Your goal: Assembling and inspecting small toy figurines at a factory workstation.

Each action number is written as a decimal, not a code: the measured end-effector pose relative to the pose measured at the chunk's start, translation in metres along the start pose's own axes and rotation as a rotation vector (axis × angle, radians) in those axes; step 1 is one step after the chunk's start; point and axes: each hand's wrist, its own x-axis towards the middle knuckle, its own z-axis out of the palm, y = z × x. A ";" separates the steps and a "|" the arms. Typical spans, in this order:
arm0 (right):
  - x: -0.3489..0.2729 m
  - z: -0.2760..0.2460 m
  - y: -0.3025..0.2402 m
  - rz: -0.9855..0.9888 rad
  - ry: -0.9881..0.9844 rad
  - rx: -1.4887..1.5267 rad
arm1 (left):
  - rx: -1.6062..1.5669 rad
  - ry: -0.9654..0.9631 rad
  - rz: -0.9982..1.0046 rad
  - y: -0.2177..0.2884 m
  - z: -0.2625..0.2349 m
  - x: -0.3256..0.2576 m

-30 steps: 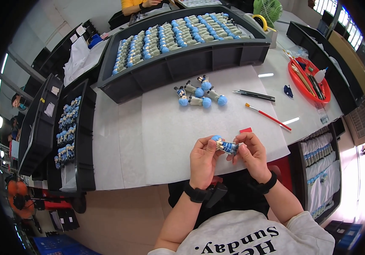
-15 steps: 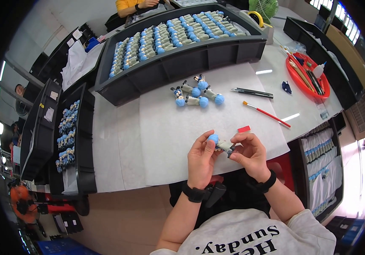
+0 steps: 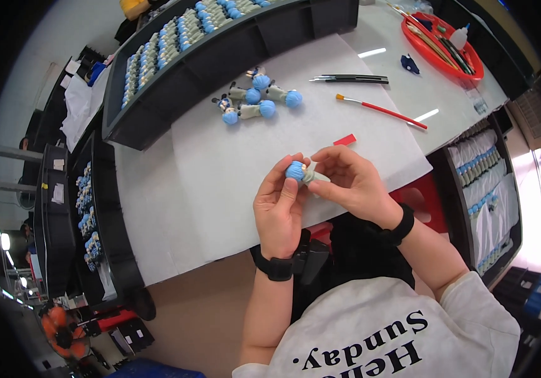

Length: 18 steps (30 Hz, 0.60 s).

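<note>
Between my two hands is a small figurine (image 3: 297, 171) with a blue ball-like head and a pale grey-green body. My left hand (image 3: 281, 200) grips it by the head, thumb and fingertips closed around it. The thumb and fingers of my right hand (image 3: 353, 183) pinch its body from the other side and cover its lower end. A few similar figurines (image 3: 259, 96) lie in a loose cluster farther up the white sheet (image 3: 201, 183). A short red strip (image 3: 345, 140) lies just beyond my right hand.
A large black crate (image 3: 232, 69) with rows of figurines stands at the back. A cutter knife (image 3: 352, 79) and a red-handled brush (image 3: 383, 111) lie at the right, near a red tray (image 3: 416, 44) of tools. Black trays of figurines flank the table: one left (image 3: 119, 233), one right (image 3: 511, 208).
The view has tilted and shifted. My right hand has moved along the figurine toward its head, and its dark feet no longer show. My left hand keeps its hold.
</note>
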 end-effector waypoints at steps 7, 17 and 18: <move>-0.004 -0.021 0.000 -0.031 -0.150 0.178 | -0.057 0.018 -0.058 0.000 0.007 0.005; -0.102 -0.193 -0.048 -0.365 0.514 -0.056 | 0.187 0.137 0.032 -0.004 0.002 -0.002; -0.125 -0.218 -0.050 -0.361 0.683 -0.160 | 0.082 0.032 -0.004 -0.002 -0.004 -0.003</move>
